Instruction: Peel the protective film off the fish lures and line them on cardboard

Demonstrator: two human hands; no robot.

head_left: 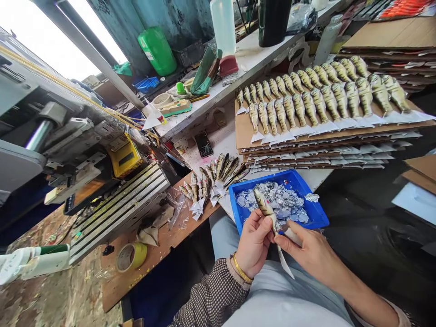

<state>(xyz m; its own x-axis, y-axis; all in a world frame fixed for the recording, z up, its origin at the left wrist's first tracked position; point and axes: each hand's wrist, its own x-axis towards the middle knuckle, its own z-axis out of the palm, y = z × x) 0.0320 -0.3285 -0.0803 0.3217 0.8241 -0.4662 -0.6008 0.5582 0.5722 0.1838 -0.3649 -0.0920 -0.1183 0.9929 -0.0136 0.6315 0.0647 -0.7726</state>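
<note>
Clearly, a striped fish-shaped lure (264, 203) is held between both hands, just above the near part of a blue plastic tray (289, 175). Its middle is clamped by the left hand (256, 238), with the thumb laid along the near face and the forefinger curled round the other side; the head end is left sticking out beyond these fingers, tilted up and away. The narrow tail end is pinched by the right hand (304, 247), whose thumb is pressed close beside the left fingertips; the tip of the right forefinger is partly hidden. Below both thumbs, a white tail strip (285, 263) is seen hanging towards the lap. A gold-coloured bracelet (241, 270) is worn on the left wrist, next to a checked sleeve (218, 290).

The tray is strewn with crumpled silvery scraps (289, 204). Just left of it, more fish lures (226, 168) are bunched on the worktop, their white tabs turned nearer. Beyond the tray, two rows of similar lures (299, 111) are laid out on stacked cardboard sheets (243, 136). A dark phone (203, 144) is set behind the bunch.
</note>
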